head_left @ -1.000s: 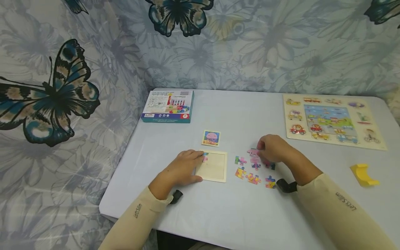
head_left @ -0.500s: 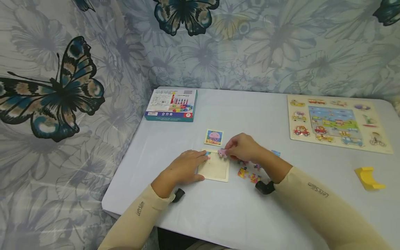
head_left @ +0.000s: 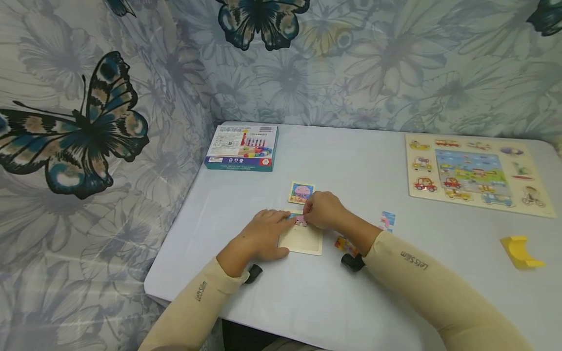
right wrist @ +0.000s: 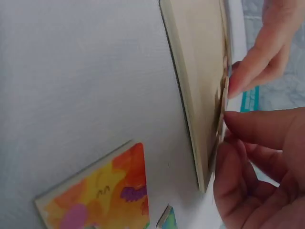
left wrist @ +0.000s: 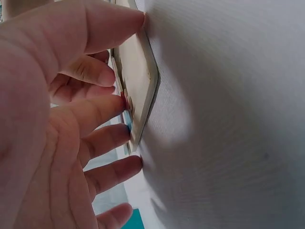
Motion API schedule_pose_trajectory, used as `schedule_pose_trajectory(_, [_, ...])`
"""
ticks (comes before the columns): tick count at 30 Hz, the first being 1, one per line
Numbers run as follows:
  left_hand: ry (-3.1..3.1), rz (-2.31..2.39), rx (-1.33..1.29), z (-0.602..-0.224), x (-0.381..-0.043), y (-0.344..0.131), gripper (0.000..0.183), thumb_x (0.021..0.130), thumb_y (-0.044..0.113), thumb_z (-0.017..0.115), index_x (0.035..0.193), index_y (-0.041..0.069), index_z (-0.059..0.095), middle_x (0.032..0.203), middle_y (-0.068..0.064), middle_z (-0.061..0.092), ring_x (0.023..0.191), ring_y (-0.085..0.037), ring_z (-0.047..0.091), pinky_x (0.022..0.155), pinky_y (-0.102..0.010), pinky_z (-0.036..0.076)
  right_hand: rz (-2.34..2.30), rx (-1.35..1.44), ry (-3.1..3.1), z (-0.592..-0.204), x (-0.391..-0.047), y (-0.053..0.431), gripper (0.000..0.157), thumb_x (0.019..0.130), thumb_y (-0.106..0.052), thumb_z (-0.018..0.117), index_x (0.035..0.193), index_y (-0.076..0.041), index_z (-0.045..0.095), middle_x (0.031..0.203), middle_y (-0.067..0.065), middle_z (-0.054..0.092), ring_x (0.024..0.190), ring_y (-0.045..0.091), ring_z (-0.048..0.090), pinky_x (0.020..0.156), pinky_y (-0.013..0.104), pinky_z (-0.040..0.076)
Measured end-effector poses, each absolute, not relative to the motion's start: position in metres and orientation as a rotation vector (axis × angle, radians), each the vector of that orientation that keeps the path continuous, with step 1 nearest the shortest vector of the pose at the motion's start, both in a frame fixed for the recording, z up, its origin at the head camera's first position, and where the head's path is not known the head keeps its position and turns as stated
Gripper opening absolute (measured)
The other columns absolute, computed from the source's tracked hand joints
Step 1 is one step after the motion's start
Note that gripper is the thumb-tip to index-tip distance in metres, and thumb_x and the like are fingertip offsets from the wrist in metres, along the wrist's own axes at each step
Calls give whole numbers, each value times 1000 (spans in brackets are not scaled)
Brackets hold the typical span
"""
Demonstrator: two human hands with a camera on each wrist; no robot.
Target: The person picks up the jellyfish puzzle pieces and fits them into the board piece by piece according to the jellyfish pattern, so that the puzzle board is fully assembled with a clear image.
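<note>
A small wooden puzzle tray [head_left: 303,240] lies near the table's front edge. My left hand [head_left: 269,229] rests on its left side, with thumb and straight fingers touching the tray's rim [left wrist: 139,81]. My right hand [head_left: 322,210] pinches a pink puzzle piece [head_left: 301,220] and holds it at the tray's upper left, close to the left fingertips. In the right wrist view the fingertips [right wrist: 238,86] meet at the tray's far edge [right wrist: 200,86]. A jellyfish picture card [head_left: 301,192] lies just behind the tray. Loose coloured pieces [head_left: 344,243] lie to its right, partly hidden by my right forearm.
A boxed toy set [head_left: 243,147] sits at the back left. A large vehicle puzzle board [head_left: 476,173] lies at the back right. A yellow curved block [head_left: 520,252] is at the far right, and a blue-pink piece [head_left: 388,219] lies alone right of the tray.
My right hand took the pink piece from the loose pile and carried it left to the tray's upper left. The left hand stayed on the tray.
</note>
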State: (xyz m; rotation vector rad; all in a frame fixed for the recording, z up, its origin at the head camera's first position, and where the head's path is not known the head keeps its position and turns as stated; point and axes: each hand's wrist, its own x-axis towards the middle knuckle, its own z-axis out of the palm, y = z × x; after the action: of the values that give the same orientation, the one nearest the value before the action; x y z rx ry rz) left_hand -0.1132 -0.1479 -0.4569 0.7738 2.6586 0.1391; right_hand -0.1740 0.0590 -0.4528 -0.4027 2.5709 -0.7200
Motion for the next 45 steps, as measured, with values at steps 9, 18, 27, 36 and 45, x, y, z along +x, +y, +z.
schedule_pose_trajectory(9, [2662,90,798,-453,-112,-145,80,89,47,69,159,23,39,159,0,41,147,-23,37,124,-46,24,-568,-532,2672,-454,-177,60,17,89,-24,81,92,-11,70,85,2,66,75,18,58,66,28,48])
schedule_pose_trajectory(18, [2654,95,780,-452,-112,-143,82,87,46,70,160,23,38,159,0,41,147,-23,37,124,-45,23,-623,-531,2641,-457,-177,64,22,88,-28,82,93,-10,68,80,1,62,74,16,56,67,28,47])
schedule_pose_trajectory(27, [2647,124,779,-456,-113,-142,83,88,44,69,161,24,36,160,-1,39,147,-24,36,124,-47,23,-592,-344,2686,-433,-172,137,37,93,-27,73,124,-7,68,116,17,65,103,33,61,87,49,52])
schedule_pose_trajectory(36, [2658,120,772,-451,-111,-144,83,87,41,71,160,26,36,159,-2,39,144,-28,37,123,-50,22,-452,-250,2643,-438,-162,228,44,88,-30,81,120,-3,67,117,24,61,103,37,58,89,56,52])
schedule_pose_trajectory(45, [2675,114,857,-451,-111,-132,77,88,48,73,156,27,42,162,-3,35,147,-28,34,124,-49,22,-568,-175,2684,-439,-155,235,33,87,-22,83,105,-3,65,99,15,63,90,31,57,78,45,55])
